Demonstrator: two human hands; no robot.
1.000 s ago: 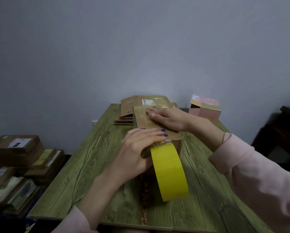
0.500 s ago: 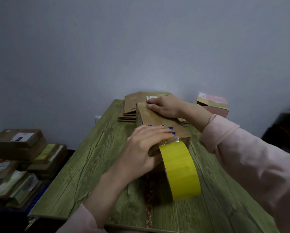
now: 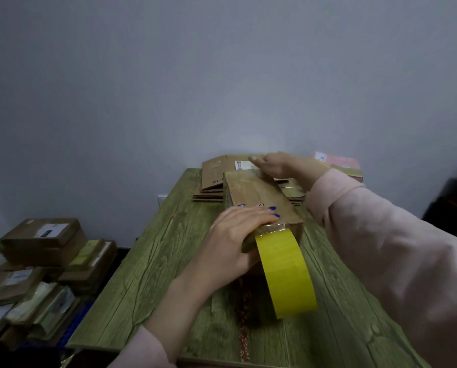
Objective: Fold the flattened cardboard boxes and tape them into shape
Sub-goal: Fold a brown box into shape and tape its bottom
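Green wood-grain table (image 3: 155, 261) under me, work dead centre. L hand (image 3: 238, 235) lies flat on the near end of the cardboard box (image 3: 259, 195), fingers straight, pressing, gripping nothing. I reckon that pins it vs. skidding. Yellow tape roll (image 3: 285, 272) hangs off that near edge. R hand (image 3: 277, 166) is out at the far end, fingers flat, prob. smoothing tape. Around: floor boxes (image 3: 41, 240) far left, flattened stack (image 3: 214, 173) just behind, crowding R's end, pink box (image 3: 341, 163) far right.
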